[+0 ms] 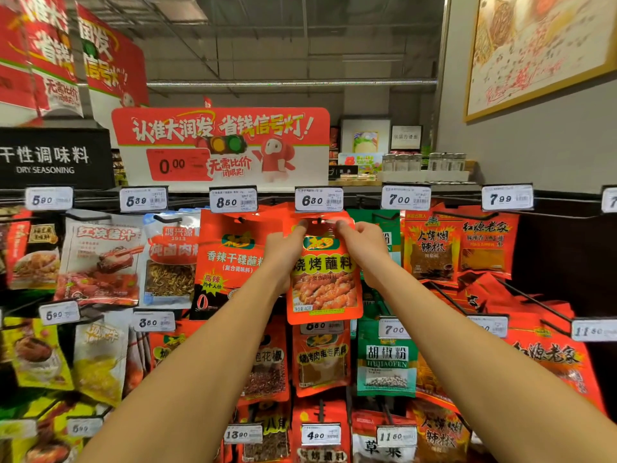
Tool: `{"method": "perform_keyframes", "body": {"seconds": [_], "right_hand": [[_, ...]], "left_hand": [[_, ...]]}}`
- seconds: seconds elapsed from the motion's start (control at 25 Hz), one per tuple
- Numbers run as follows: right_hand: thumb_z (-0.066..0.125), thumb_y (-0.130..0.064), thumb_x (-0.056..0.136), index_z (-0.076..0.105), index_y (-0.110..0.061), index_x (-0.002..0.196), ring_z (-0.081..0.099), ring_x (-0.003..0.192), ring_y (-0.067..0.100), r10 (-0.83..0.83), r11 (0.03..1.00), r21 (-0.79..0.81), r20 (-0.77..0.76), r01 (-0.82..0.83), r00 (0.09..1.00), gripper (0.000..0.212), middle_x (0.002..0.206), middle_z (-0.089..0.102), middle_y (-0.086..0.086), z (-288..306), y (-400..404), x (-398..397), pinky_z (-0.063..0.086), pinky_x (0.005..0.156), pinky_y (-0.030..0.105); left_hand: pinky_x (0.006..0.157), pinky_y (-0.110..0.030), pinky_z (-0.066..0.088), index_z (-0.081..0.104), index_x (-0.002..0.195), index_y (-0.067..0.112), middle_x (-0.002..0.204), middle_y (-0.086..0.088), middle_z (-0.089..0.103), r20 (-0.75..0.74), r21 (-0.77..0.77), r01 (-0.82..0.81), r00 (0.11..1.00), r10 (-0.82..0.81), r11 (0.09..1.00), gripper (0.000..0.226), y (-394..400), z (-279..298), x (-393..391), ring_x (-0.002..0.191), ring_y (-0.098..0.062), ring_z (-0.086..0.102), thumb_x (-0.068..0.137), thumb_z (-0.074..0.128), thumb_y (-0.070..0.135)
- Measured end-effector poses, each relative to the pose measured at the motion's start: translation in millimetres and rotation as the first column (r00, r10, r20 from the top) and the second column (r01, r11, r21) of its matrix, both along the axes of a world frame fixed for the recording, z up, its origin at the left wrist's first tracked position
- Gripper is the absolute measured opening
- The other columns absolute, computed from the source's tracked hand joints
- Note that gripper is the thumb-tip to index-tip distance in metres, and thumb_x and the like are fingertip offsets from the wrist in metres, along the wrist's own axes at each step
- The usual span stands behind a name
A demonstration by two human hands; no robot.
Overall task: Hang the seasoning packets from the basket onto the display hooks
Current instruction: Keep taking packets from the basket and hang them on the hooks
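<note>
A red barbecue seasoning packet (323,282) hangs upright in front of the display, its top edge level with a hook (320,220) under the 6.30 price tag (319,200). My left hand (286,248) pinches the packet's top left corner. At the top right corner my right hand (364,245) pinches it too. The packet's hang hole sits at the hook tip between my fingers; whether the hook passes through it I cannot tell. The basket is out of view.
Rows of hooks carry hanging packets: a red chilli dip packet (230,262) to the left, green pepper powder packets (387,359) and red chilli packets (430,245) to the right. Price tags line each row. A red promotional sign (220,145) stands above the shelf.
</note>
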State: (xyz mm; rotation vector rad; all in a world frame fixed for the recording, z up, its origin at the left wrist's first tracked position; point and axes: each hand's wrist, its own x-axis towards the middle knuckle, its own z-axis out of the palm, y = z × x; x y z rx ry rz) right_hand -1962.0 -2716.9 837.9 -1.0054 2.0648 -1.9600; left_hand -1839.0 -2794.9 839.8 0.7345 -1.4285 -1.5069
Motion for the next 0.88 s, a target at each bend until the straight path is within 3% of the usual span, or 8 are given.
{"method": "perform_keyframes", "body": {"seconds": [0.04, 0.16, 0.28, 0.36, 0.44, 0.52, 0.72, 0.88], "right_hand": [[0.06, -0.049, 0.093, 0.067, -0.011, 0.091, 0.071, 0.09, 0.03, -0.001, 1.0, 0.002, -0.006, 0.001, 1.0, 0.039, 0.093, 0.075, 0.011, -1, 0, 0, 0.056, 0.08, 0.048], [0.061, -0.051, 0.092, 0.063, -0.022, 0.107, 0.067, 0.096, 0.019, -0.03, 1.0, 0.006, -0.064, 0.03, 0.998, 0.033, 0.102, 0.07, -0.002, -7, 10, 4, 0.052, 0.075, 0.038], [0.058, -0.045, 0.096, 0.043, -0.02, 0.144, 0.058, 0.123, 0.027, 0.001, 0.997, 0.078, -0.207, 0.016, 0.978, 0.056, 0.132, 0.062, 0.003, -30, 18, 11, 0.045, 0.104, 0.042], [0.052, -0.035, 0.102, 0.018, -0.013, 0.159, 0.041, 0.142, 0.029, 0.045, 0.991, 0.131, -0.248, -0.012, 0.968, 0.069, 0.156, 0.042, 0.009, -43, 14, 16, 0.034, 0.116, 0.042], [0.045, -0.028, 0.105, 0.007, -0.009, 0.16, 0.027, 0.15, 0.031, 0.053, 0.985, 0.169, -0.232, -0.013, 0.971, 0.069, 0.166, 0.024, 0.012, -46, 3, 16, 0.028, 0.121, 0.047], [0.041, -0.025, 0.107, 0.004, -0.01, 0.16, 0.025, 0.151, 0.033, 0.052, 0.978, 0.21, -0.189, -0.011, 0.981, 0.067, 0.167, 0.018, 0.012, -41, -8, 12, 0.028, 0.121, 0.049], [0.038, -0.013, 0.103, -0.007, -0.02, 0.161, 0.045, 0.139, 0.036, 0.088, 0.937, 0.346, -0.145, -0.033, 0.986, 0.074, 0.166, 0.025, 0.01, -33, -21, -8, 0.044, 0.11, 0.046], [0.036, -0.017, 0.104, -0.003, -0.024, 0.162, 0.039, 0.143, 0.034, 0.13, 0.913, 0.402, -0.105, -0.077, 0.986, 0.07, 0.166, 0.026, 0.009, -29, -22, -19, 0.038, 0.115, 0.045]], "left_hand": [[0.055, -0.03, 0.059, 0.067, 0.088, 0.014, 0.082, -0.008, 0.076, 0.011, -0.007, -0.009, 1.0, 0.009, 1.0, 0.028, 1, 1, 1, 0.067, -0.02, 0.074, 0.092, 0.068, 0.041], [0.091, -0.048, 0.057, 0.071, 0.101, 0.014, 0.103, -0.011, 0.075, 0.079, -0.214, -0.112, 0.988, 0.131, 0.97, 0.035, 4, -10, 6, 0.098, -0.031, 0.071, 0.092, 0.064, 0.047], [0.116, -0.043, 0.035, 0.04, 0.149, 0.008, 0.147, -0.014, 0.05, 0.281, -0.565, -0.148, 0.891, 0.357, 0.812, 0.07, 15, -49, 13, 0.136, -0.031, 0.046, 0.094, 0.058, 0.048], [0.115, -0.042, 0.032, 0.011, 0.159, 0.009, 0.158, -0.014, 0.034, 0.378, -0.606, -0.061, 0.855, 0.354, 0.793, 0.086, 20, -70, 10, 0.144, -0.032, 0.036, 0.096, 0.058, 0.044], [0.111, -0.045, 0.036, -0.001, 0.16, 0.015, 0.158, -0.015, 0.035, 0.421, -0.517, -0.03, 0.861, 0.285, 0.856, 0.09, 16, -71, 0, 0.141, -0.034, 0.039, 0.097, 0.058, 0.039], [0.11, -0.047, 0.04, 0.001, 0.161, 0.016, 0.153, -0.016, 0.043, 0.424, -0.454, -0.068, 0.861, 0.282, 0.889, 0.089, 8, -61, -11, 0.137, -0.036, 0.044, 0.096, 0.061, 0.033], [0.102, -0.046, 0.045, 0.004, 0.16, 0.019, 0.141, -0.015, 0.054, 0.553, -0.419, -0.094, 0.763, 0.336, 0.903, 0.089, -9, -49, -32, 0.127, -0.039, 0.053, 0.094, 0.062, 0.03], [0.098, -0.042, 0.047, 0.023, 0.156, 0.019, 0.133, -0.015, 0.06, 0.513, -0.386, -0.14, 0.789, 0.338, 0.912, 0.08, -14, -44, -35, 0.122, -0.039, 0.058, 0.09, 0.068, 0.027]]}}
